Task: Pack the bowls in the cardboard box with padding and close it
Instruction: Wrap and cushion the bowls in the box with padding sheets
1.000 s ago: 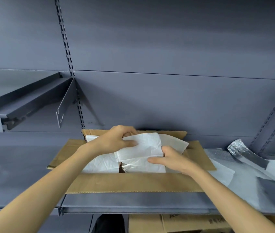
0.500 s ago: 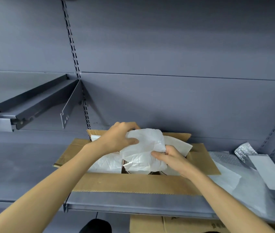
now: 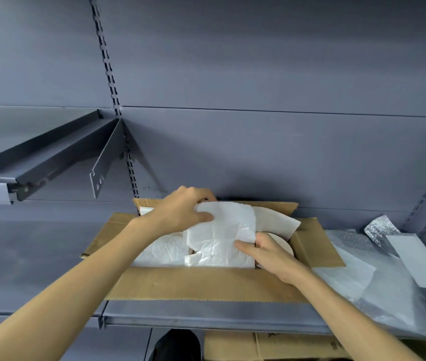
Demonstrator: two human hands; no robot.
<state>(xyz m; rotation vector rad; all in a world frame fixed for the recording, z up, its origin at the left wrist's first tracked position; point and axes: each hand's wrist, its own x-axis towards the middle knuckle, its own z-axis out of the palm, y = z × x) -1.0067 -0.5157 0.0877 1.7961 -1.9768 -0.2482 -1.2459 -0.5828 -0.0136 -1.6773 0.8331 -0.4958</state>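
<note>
Padding step: left hand (image 3: 180, 214) pinches the white padding sheet (image 3: 219, 235) at its 10 o'clock corner, right hand (image 3: 269, 252) grips its 4 o'clock edge over a bowl (image 3: 283, 243) inside the open cardboard box (image 3: 201, 282); next, probably tuck it down, then fold flaps.

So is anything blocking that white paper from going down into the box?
Nothing visible does. Both the left hand and the right hand already grip the white padding sheet right over the open cardboard box, whose flaps are folded outward. A pale bowl shows beneath it.
</note>
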